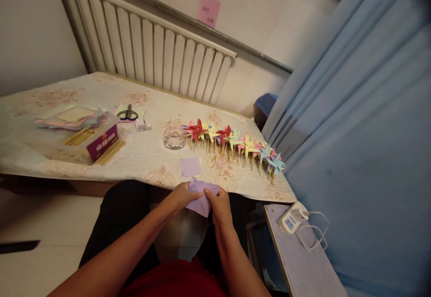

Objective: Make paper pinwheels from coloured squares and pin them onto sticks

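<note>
A light purple folded paper (202, 198) sits between both my hands, just off the near edge of the table. My left hand (180, 197) pinches its left side with closed fingers. Its right side is gripped by my right hand (220, 205), thumb on top. On the table just beyond lies a small purple paper square (190, 167). A row of several coloured paper pinwheels (235, 144) on wooden sticks lies farther right.
A floral tablecloth covers the table (67, 95). On it are a clear round container (174, 139), scissors (128, 114), a stack of coloured paper (67, 117), and a box with wooden sticks (97, 142). A power strip (291, 218) lies on a side surface at right, beside a blue curtain (363, 131).
</note>
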Tool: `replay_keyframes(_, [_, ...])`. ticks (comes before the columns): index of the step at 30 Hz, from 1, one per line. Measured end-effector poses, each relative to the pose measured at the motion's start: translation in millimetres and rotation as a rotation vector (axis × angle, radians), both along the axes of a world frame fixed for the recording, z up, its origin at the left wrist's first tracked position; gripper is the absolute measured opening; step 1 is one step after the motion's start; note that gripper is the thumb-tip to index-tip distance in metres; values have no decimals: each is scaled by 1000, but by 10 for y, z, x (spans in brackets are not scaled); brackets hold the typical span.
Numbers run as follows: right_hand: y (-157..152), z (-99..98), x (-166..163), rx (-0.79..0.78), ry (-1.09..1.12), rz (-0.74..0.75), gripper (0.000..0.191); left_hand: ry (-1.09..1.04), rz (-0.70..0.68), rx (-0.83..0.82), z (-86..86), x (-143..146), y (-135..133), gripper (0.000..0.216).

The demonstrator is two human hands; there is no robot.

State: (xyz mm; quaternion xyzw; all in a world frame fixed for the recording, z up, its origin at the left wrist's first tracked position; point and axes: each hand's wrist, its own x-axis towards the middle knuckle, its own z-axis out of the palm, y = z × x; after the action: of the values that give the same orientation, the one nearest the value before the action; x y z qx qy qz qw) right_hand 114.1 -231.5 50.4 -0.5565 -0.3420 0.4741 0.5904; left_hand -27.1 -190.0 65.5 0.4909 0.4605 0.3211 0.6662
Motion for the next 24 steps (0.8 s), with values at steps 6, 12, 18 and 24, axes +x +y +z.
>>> replay_keyframes(6, [48, -103, 26, 22, 13, -6, 35, -47, -22, -18, 15, -1, 5, 41])
replay_keyframes(12, [53, -89, 42, 0, -38, -9, 35, -33, -37, -1, -80, -4, 40, 45])
replay_keyframes(18, [133, -76, 69, -2, -55, -42, 29, 70, -25, 27, -232, 39, 184, 40])
replay_keyframes(24, [422, -157, 115, -2, -71, -51, 31, 92, -34, 16, -223, 73, 450, 30])
